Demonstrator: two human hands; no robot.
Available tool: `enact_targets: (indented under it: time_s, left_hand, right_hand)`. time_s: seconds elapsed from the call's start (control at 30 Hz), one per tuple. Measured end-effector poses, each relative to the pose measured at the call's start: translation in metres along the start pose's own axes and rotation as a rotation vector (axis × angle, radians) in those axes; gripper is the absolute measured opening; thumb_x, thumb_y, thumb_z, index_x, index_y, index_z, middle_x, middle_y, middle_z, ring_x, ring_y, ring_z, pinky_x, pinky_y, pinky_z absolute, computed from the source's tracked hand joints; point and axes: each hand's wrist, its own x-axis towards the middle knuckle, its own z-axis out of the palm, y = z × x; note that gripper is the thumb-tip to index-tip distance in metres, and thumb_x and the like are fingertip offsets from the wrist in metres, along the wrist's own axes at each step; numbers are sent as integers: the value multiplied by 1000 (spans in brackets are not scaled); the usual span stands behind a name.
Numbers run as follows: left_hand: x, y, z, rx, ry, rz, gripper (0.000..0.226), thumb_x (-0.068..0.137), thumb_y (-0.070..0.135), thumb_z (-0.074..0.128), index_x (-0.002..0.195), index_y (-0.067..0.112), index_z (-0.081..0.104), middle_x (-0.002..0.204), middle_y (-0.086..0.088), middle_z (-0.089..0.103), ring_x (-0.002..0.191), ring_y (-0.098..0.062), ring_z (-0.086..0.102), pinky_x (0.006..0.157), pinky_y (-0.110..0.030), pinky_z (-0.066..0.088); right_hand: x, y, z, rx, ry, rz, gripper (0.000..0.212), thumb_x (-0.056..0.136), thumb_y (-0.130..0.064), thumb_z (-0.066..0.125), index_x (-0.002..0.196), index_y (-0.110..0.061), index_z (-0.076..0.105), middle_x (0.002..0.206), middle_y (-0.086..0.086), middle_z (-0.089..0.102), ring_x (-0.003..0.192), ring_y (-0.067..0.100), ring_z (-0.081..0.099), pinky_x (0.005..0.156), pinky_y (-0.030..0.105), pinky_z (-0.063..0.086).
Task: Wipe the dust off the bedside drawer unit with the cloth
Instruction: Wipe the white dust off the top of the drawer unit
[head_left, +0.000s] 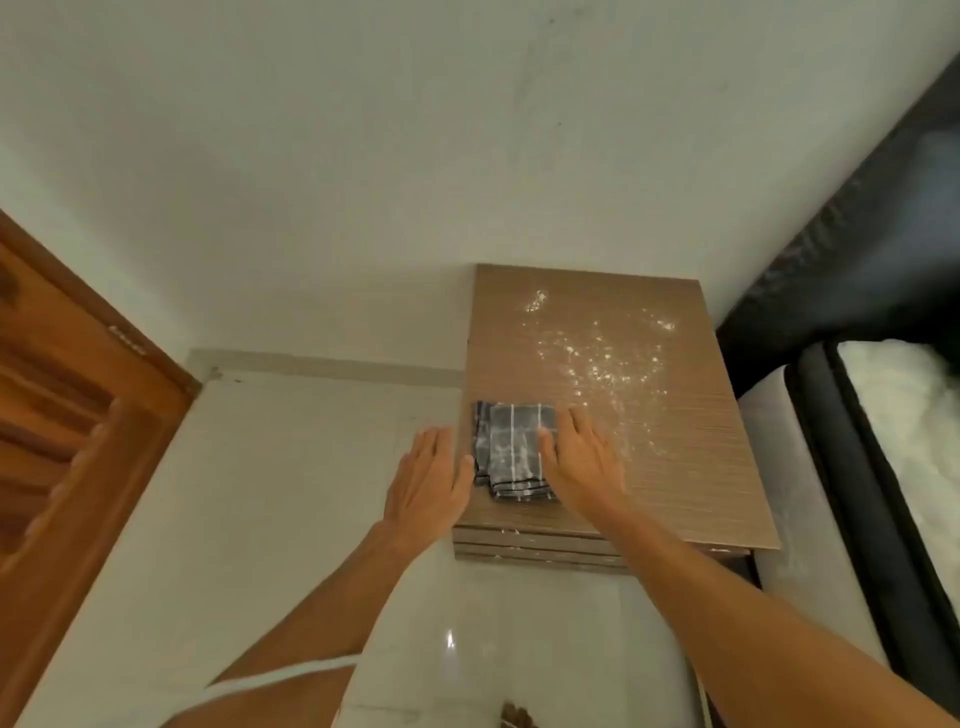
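The bedside drawer unit (649, 467) has a brown wood-grain top and stands against the white wall. White dust (602, 358) is scattered over the far middle and right of its top. A folded grey cloth with white stripes (511, 449) lies on the near-left part of the top. My right hand (582, 457) rests flat beside the cloth's right edge, thumb touching it. My left hand (428, 478) is flat with fingers extended at the unit's left edge, its thumb close to the cloth's left side. Neither hand grips the cloth.
A dark bed frame with a white mattress (893, 415) stands just right of the unit. A brown wooden door (67, 426) is at the left. Pale glossy floor tiles (311, 467) lie left of and in front of the unit.
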Motion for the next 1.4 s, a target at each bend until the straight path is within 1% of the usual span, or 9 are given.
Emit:
enact_targets:
  time_s: [0.1,0.37,0.47,0.63,0.77,0.97,1.1,1.23,1.4]
  left_hand:
    - [28,-8,35,-96,17,-56,41,101,31,33,134,8,41,137,-12,47,126,-26,43,101,-36,36]
    - [74,-16,89,-212,47,-142,37,90,34,47,121,15,49,107,-8,58,99,-26,55,79,-41,49]
    - [77,-7,90,-285,62,-216,37,87,27,59,119,12,52,106,-9,61,94,-25,58,73,-33,44]
    - [77,4,82,-395,-5,-323,22,85,16,64,104,8,62,90,-9,67,85,-27,63,70,-36,49]
    - [72,4,78,-409,-62,-287,19,90,11,57,104,6,69,102,-12,70,98,-30,63,85,-38,49]
    - [72,-17,76,-409,-57,-285,32,91,6,51,117,12,68,122,-8,66,111,-26,59,91,-28,43]
    - [74,-36,73,-400,-51,-294,31,91,9,52,116,16,70,121,-5,67,111,-24,60,95,-31,46]
    - [77,-45,68,-397,-111,-264,33,89,11,51,116,20,69,121,-3,68,108,-23,62,96,-38,51]
    - [82,-50,65,-335,-9,-233,31,90,10,50,112,18,71,116,-2,69,104,-24,63,89,-33,52]
  right_hand:
    - [23,18,32,41,55,137,47,101,-40,35,135,-8,41,132,11,47,114,27,49,97,45,45]
    - [50,28,73,157,85,530,63,91,-43,59,133,-1,40,131,17,51,118,36,51,92,49,48]
    - [53,26,74,270,84,568,45,88,-33,64,119,-3,49,111,13,59,103,32,58,83,47,53]
    - [56,20,60,312,161,491,19,89,-14,62,104,-11,50,84,1,56,68,14,51,54,26,38]
    - [55,13,59,27,294,208,19,91,-11,60,107,-14,50,94,1,55,78,17,52,58,28,46]
    - [41,4,78,-309,253,-201,22,84,-14,63,103,-11,53,93,6,51,78,21,45,61,35,44]
    - [33,4,94,-365,256,-212,28,87,-41,57,97,-15,55,100,7,55,84,25,51,67,39,45]
    - [30,-6,100,-388,119,-170,57,83,-64,56,116,-17,52,134,11,48,106,30,53,80,44,46]
    - [38,-18,106,-315,77,-72,48,87,-49,63,120,-18,44,144,14,38,113,32,52,87,44,48]
